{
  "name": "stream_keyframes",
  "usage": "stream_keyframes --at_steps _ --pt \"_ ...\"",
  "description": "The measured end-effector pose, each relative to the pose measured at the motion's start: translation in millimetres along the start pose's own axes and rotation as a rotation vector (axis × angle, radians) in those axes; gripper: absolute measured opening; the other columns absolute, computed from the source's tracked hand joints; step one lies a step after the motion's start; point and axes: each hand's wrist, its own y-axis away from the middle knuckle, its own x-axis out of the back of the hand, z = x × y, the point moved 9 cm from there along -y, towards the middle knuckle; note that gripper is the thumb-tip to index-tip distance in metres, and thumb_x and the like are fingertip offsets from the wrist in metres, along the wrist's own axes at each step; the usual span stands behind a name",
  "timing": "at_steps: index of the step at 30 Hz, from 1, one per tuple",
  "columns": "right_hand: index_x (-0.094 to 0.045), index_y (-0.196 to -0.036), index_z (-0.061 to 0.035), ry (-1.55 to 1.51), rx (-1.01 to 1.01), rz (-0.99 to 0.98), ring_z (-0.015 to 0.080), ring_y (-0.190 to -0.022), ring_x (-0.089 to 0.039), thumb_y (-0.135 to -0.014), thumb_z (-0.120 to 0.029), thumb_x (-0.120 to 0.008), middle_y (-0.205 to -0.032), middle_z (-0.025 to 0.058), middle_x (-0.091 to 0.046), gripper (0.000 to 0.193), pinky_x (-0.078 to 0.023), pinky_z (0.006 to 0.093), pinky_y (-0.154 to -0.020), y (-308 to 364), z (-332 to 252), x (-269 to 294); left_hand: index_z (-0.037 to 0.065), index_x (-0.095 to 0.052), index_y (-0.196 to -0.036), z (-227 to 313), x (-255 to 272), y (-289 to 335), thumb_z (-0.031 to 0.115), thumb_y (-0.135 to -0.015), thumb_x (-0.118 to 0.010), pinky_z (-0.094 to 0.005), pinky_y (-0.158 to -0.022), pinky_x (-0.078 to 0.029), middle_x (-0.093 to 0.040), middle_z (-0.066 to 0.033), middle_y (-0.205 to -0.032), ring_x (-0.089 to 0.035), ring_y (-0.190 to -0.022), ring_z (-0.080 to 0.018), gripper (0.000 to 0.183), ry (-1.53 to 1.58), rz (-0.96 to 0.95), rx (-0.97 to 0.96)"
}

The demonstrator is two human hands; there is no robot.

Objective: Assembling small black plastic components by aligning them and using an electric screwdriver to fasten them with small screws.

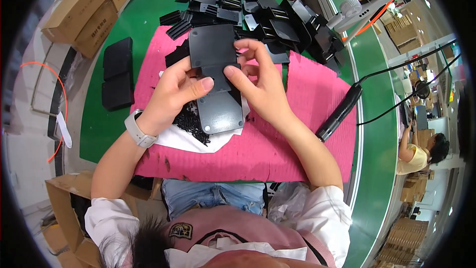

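A black plastic plate (213, 49) sits at frame centre, gripped by the left hand (171, 94) and right hand (263, 87) above a pink mat (277, 144).

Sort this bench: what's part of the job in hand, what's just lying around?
In hand: black plate, held by left hand and right hand; grey plate; small black screws; pile of black parts.
Lying about: electric screwdriver, cardboard boxes, stacked black pads.

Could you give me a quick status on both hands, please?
Left hand and right hand both gripping black plate. Pile of black screws beneath. Nothing blocking.
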Motion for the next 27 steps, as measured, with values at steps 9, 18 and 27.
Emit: stream_keyframes --at_steps 9,18,27 --pt "-0.052 -0.123 0.0064 -0.045 -0.242 -0.076 0.0059 -0.063 -0.053 -0.088 -0.026 -0.063 -0.074 0.0004 -0.059 0.049 -0.042 0.0218 -0.053 8 7 36 0.001 -0.049 -0.121 6 -8 -1 0.014 -0.087 -0.063 -0.027 -0.08 -0.046 -0.058 -0.0064 -0.11 -0.056 -0.099 -0.0127 0.039 -0.366 0.01 -0.032" --pt "-0.055 -0.116 0.0066 0.345 -0.432 0.142 0.0101 -0.055 -0.057 -0.087 -0.025 -0.062 -0.062 0.0084 -0.061 0.043 -0.043 0.0284 -0.052 96 45 120 0.0 -0.064 -0.084 9 -85 -2 0.002 -0.071 -0.067 -0.0349 -0.072 -0.045 -0.058 -0.0087 -0.081 -0.055 -0.08 -0.0261 0.013 -1.027 -0.322 -0.526" --pt "-0.061 -0.107 -0.0076 0.96 -0.267 0.205 0.0284 -0.05 -0.061 -0.081 -0.024 -0.066 -0.052 0.0084 -0.057 0.032 -0.047 0.0391 -0.05 109 8 121 0.002 -0.056 -0.076 -28 -111 -2 0.006 -0.071 -0.068 -0.036 -0.071 -0.042 -0.052 -0.0087 -0.079 -0.051 -0.08 -0.0265 0.014 -1.299 -0.381 -0.485"
